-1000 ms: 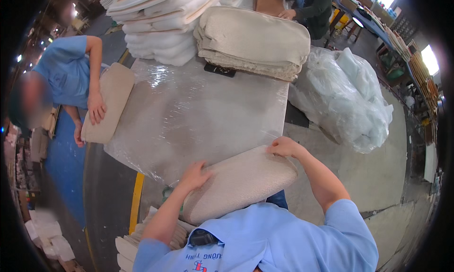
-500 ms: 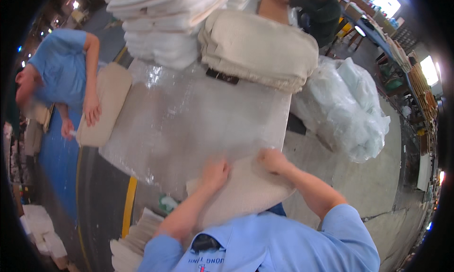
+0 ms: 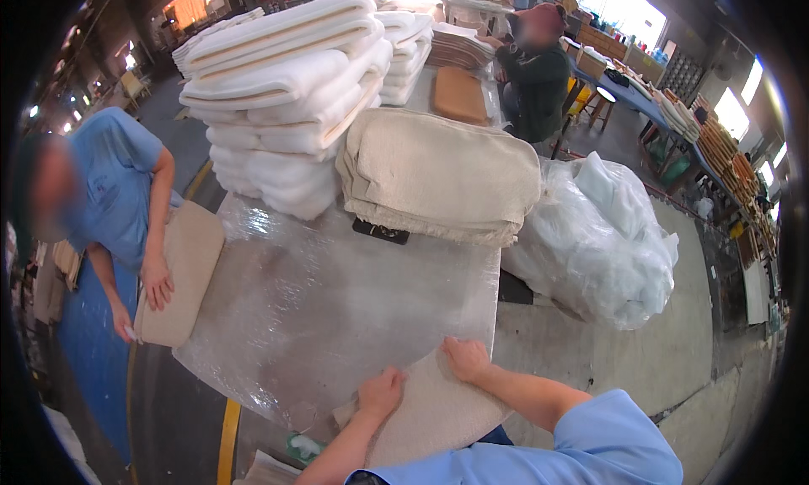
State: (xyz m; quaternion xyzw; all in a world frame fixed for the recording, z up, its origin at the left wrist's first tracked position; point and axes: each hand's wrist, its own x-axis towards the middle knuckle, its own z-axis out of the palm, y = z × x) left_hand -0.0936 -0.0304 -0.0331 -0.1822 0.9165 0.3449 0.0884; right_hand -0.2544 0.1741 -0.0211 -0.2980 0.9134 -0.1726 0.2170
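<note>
A beige fabric piece (image 3: 447, 409) lies at the near edge of the bench (image 3: 337, 291), reaching back against the person's blue shirt (image 3: 539, 464). The left hand (image 3: 382, 391) is curled, with fingers drawn together, pinching the piece's upper edge toward its left side. The right hand (image 3: 465, 359) is likewise closed, pinching the far corner; its fingertips are partly hidden. A glossy clear plastic sheet covers the bench top.

Farther along the bench sits a pile of folded beige fabric (image 3: 438, 173), with a dark flat object (image 3: 381, 231) just beside its near edge. To the left of that pile rises a tall stack of folded white padding (image 3: 278, 89). Beyond the pile is a brown piece (image 3: 459, 96).

To the right of the bench is a big, clear plastic bag (image 3: 598, 241), crumpled and bulging with soft, whitish material; what that is exactly, I cannot tell through the film.

At the left, a co-worker in blue (image 3: 118, 182) lays one hand flat on another beige piece (image 3: 181, 274). Past the bag, a person in dark clothing (image 3: 535, 85) is near the brown piece.
</note>
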